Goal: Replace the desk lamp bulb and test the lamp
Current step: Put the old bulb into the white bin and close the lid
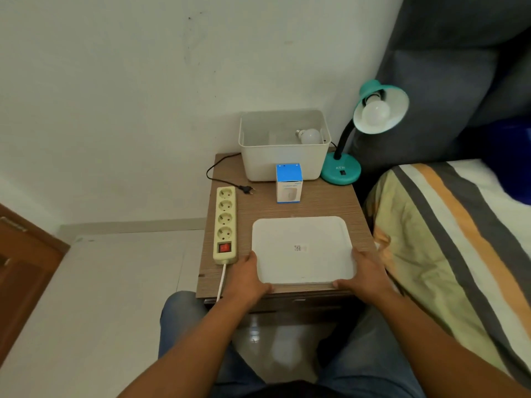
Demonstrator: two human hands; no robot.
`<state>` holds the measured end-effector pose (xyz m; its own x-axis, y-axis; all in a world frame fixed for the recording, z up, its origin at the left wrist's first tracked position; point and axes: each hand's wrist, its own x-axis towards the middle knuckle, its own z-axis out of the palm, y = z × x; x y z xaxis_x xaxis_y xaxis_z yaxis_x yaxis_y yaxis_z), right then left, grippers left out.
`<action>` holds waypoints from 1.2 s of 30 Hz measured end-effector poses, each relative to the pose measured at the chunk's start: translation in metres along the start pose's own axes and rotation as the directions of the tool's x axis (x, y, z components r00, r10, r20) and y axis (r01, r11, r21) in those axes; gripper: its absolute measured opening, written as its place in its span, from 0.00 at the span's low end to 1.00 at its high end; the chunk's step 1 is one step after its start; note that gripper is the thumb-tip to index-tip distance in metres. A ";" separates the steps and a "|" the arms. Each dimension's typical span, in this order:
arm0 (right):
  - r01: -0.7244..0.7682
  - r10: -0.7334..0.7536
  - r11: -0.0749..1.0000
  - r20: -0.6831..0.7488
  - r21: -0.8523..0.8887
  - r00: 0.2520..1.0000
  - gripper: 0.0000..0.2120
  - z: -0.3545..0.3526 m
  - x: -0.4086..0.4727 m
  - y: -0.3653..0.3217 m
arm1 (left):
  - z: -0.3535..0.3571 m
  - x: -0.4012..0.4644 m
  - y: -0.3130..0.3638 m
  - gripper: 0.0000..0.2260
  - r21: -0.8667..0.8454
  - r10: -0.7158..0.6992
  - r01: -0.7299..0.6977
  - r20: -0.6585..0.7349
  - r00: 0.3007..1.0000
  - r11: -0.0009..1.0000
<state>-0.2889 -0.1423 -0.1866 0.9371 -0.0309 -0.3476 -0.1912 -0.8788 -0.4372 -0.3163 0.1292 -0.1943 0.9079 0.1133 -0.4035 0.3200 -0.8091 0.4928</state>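
Note:
A teal desk lamp (342,169) stands at the back right of the wooden bedside table (267,208), with a white bulb (375,112) screwed in its shade. Its black plug (246,189) lies loose beside a cream power strip (225,224). A loose white bulb (309,136) lies inside an open white bin (283,165). A blue and white bulb box (288,183) stands before the bin. A flat white lid (301,248) rests at the table's front. My left hand (249,275) grips its left near corner, my right hand (365,274) its right near corner.
A bed with a striped cover (448,248) lies right of the table, with a dark grey headboard (459,81) behind. A white wall is at the back. A brown door (23,271) stands at the left. My knees in jeans are below the table edge.

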 end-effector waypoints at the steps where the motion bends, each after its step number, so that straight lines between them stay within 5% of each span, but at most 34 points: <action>1: -0.012 0.012 1.000 -0.003 -0.008 1.000 0.47 0.001 0.000 -0.001 | 0.000 0.000 0.000 0.45 -0.016 -0.011 0.011 0.001 1.000 1.000; 15: 0.040 -0.024 0.965 -0.064 0.260 0.998 0.55 -0.018 -0.010 0.002 | -0.015 -0.008 -0.004 0.40 -0.246 0.081 -0.129 -0.195 0.977 0.961; 22: 0.178 -0.129 0.954 -0.207 0.239 0.970 0.53 -0.053 0.015 -0.026 | -0.059 0.005 0.020 0.42 -0.353 0.144 -0.256 -0.313 0.939 0.900; 36: 0.274 -0.197 0.921 -0.276 0.277 0.941 0.48 -0.109 0.133 -0.120 | -0.166 0.114 0.051 0.37 -0.295 0.219 -0.358 -0.415 0.883 0.886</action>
<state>-0.1100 -0.0929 -0.0903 0.9998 0.0124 -0.0125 -0.0005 -0.6862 -0.7274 -0.1520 0.1971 -0.0868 0.9842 0.1624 0.0709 0.0387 -0.5876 0.8082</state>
